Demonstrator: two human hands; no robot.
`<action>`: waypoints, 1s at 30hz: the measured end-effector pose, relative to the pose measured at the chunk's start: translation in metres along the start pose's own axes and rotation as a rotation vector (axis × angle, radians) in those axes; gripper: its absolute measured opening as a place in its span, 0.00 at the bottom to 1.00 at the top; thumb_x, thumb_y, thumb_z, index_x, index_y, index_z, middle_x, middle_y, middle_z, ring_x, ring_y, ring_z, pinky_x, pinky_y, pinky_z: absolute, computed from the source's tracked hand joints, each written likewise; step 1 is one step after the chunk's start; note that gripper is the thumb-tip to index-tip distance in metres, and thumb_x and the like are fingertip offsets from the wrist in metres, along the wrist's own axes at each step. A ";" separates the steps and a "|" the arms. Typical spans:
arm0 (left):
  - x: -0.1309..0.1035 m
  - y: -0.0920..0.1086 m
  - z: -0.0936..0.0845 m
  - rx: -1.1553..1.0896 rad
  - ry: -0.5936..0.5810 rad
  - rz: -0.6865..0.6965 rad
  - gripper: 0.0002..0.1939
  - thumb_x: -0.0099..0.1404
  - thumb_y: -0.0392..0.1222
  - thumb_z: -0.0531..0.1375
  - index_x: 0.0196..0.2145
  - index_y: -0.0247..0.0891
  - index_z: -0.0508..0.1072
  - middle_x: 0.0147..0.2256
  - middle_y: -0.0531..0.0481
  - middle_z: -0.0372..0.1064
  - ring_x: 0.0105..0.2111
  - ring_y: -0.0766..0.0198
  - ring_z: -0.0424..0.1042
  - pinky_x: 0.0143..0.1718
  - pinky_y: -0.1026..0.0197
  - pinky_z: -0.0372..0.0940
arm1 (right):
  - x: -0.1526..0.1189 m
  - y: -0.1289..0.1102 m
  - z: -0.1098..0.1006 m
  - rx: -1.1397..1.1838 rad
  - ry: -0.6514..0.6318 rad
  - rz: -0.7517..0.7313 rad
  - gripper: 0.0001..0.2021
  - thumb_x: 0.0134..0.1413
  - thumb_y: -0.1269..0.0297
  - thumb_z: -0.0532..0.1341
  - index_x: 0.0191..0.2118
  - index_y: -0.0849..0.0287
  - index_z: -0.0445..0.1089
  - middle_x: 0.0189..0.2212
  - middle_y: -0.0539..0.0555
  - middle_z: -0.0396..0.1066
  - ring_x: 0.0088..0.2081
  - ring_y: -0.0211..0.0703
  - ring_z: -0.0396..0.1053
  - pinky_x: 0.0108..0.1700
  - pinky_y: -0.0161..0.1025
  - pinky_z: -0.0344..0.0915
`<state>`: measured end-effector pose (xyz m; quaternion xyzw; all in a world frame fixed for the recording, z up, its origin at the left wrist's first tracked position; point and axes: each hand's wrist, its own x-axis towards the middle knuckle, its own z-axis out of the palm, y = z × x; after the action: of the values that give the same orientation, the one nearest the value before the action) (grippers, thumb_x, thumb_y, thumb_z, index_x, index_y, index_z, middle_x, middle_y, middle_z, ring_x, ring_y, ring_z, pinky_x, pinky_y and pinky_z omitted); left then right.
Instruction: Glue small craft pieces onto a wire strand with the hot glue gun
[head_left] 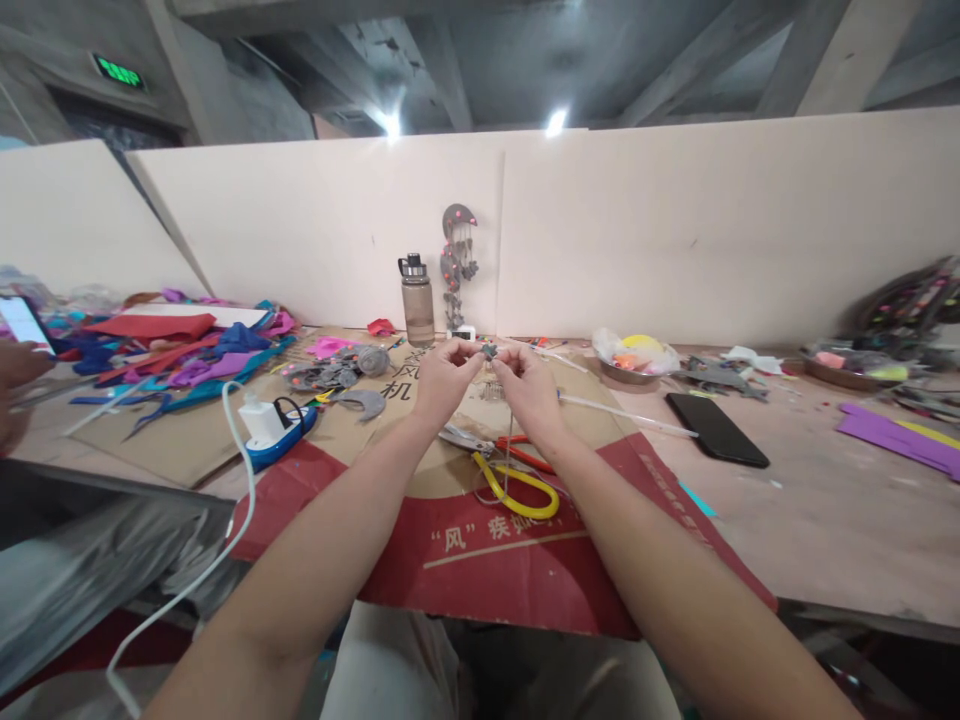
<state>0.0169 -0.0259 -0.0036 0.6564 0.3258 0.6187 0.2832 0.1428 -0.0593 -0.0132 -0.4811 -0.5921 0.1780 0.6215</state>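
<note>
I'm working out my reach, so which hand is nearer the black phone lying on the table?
Right. The right hand is to the left of the black phone, not touching it; the left hand is farther left, beyond the right one.

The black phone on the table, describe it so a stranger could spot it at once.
Find the red-and-brown cardboard on the pale table. Just beyond the cardboard's right edge, to the right of the person's right hand, lies a flat black phone. It is all dark, unlike the lit phone at the far left.
</note>
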 end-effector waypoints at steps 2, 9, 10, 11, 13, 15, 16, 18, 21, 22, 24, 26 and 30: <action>0.000 -0.001 0.001 -0.024 -0.013 -0.008 0.04 0.54 0.39 0.64 0.25 0.37 0.75 0.25 0.52 0.70 0.27 0.67 0.64 0.33 0.64 0.58 | -0.001 -0.003 -0.002 -0.070 0.046 -0.014 0.06 0.52 0.61 0.57 0.29 0.57 0.64 0.19 0.44 0.56 0.22 0.35 0.54 0.27 0.35 0.52; 0.000 -0.001 0.001 -0.015 -0.031 -0.001 0.04 0.54 0.39 0.64 0.25 0.37 0.74 0.24 0.53 0.69 0.25 0.68 0.63 0.31 0.65 0.57 | -0.001 -0.003 -0.003 -0.133 0.055 -0.085 0.09 0.54 0.61 0.56 0.26 0.57 0.62 0.23 0.47 0.62 0.28 0.38 0.60 0.33 0.36 0.57; 0.000 -0.001 0.000 0.023 -0.029 0.018 0.03 0.54 0.39 0.63 0.25 0.37 0.74 0.24 0.53 0.69 0.24 0.69 0.62 0.30 0.65 0.56 | -0.001 -0.002 -0.002 -0.092 0.046 -0.070 0.08 0.54 0.61 0.55 0.27 0.57 0.61 0.24 0.47 0.62 0.28 0.37 0.61 0.33 0.36 0.58; 0.000 -0.001 0.000 0.069 -0.026 0.048 0.03 0.54 0.38 0.63 0.25 0.37 0.74 0.24 0.53 0.69 0.24 0.69 0.61 0.30 0.65 0.55 | -0.001 -0.001 0.000 -0.025 0.029 -0.032 0.07 0.54 0.61 0.55 0.28 0.56 0.60 0.25 0.47 0.63 0.27 0.37 0.62 0.32 0.36 0.59; -0.001 -0.002 0.000 0.163 -0.017 0.125 0.02 0.55 0.37 0.62 0.26 0.37 0.74 0.24 0.53 0.69 0.23 0.69 0.61 0.29 0.65 0.55 | -0.001 0.001 0.003 0.137 -0.027 0.084 0.05 0.55 0.61 0.52 0.31 0.55 0.57 0.25 0.45 0.62 0.22 0.34 0.60 0.27 0.35 0.59; -0.001 -0.004 0.000 0.237 -0.011 0.184 0.02 0.55 0.37 0.62 0.26 0.38 0.74 0.25 0.53 0.69 0.24 0.68 0.62 0.30 0.65 0.55 | -0.001 0.001 0.005 0.218 -0.050 0.149 0.03 0.55 0.63 0.51 0.33 0.54 0.56 0.24 0.43 0.60 0.19 0.33 0.56 0.24 0.33 0.56; -0.002 -0.005 0.000 0.262 -0.009 0.196 0.02 0.56 0.38 0.61 0.27 0.38 0.74 0.25 0.53 0.69 0.24 0.68 0.62 0.30 0.64 0.56 | -0.001 0.001 0.006 0.208 -0.038 0.147 0.02 0.55 0.63 0.51 0.33 0.54 0.55 0.23 0.42 0.58 0.19 0.33 0.55 0.23 0.32 0.55; -0.002 -0.006 0.000 0.284 -0.012 0.190 0.03 0.56 0.39 0.61 0.27 0.38 0.74 0.26 0.53 0.70 0.24 0.68 0.62 0.30 0.64 0.56 | -0.002 -0.001 0.005 0.134 0.010 0.096 0.02 0.54 0.64 0.52 0.33 0.54 0.57 0.22 0.42 0.57 0.20 0.33 0.55 0.24 0.32 0.54; -0.001 -0.005 0.000 0.238 -0.014 0.140 0.04 0.56 0.40 0.61 0.27 0.38 0.74 0.25 0.53 0.70 0.24 0.68 0.63 0.29 0.64 0.57 | -0.003 -0.006 0.001 0.018 0.062 0.016 0.03 0.51 0.66 0.56 0.32 0.56 0.59 0.21 0.43 0.57 0.23 0.34 0.56 0.27 0.33 0.54; -0.001 -0.005 0.000 0.208 -0.020 0.120 0.04 0.56 0.40 0.62 0.27 0.37 0.74 0.25 0.53 0.70 0.24 0.68 0.64 0.29 0.64 0.58 | -0.003 -0.008 0.000 -0.010 0.066 -0.005 0.03 0.50 0.67 0.56 0.31 0.56 0.59 0.21 0.43 0.57 0.23 0.34 0.56 0.27 0.33 0.54; -0.001 -0.005 0.001 0.143 -0.037 0.083 0.05 0.56 0.41 0.62 0.27 0.37 0.74 0.25 0.53 0.70 0.25 0.68 0.64 0.30 0.64 0.59 | -0.004 -0.010 -0.002 -0.052 0.072 -0.034 0.03 0.51 0.66 0.56 0.29 0.57 0.61 0.21 0.43 0.57 0.23 0.35 0.55 0.28 0.34 0.53; -0.001 -0.005 0.002 0.074 -0.055 0.056 0.05 0.56 0.41 0.62 0.27 0.37 0.73 0.25 0.53 0.70 0.26 0.68 0.65 0.32 0.64 0.59 | -0.004 -0.009 -0.003 -0.074 0.082 -0.049 0.04 0.52 0.65 0.56 0.29 0.57 0.62 0.21 0.44 0.59 0.24 0.35 0.56 0.29 0.34 0.53; -0.002 -0.003 0.003 -0.018 -0.064 0.003 0.06 0.55 0.42 0.63 0.26 0.36 0.73 0.25 0.54 0.69 0.26 0.68 0.64 0.32 0.65 0.59 | -0.003 -0.006 -0.003 -0.104 0.076 -0.067 0.06 0.55 0.62 0.55 0.30 0.58 0.64 0.24 0.47 0.65 0.26 0.37 0.59 0.32 0.35 0.56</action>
<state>0.0196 -0.0249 -0.0075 0.6737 0.3098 0.6009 0.2984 0.1425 -0.0655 -0.0096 -0.4992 -0.5923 0.1079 0.6232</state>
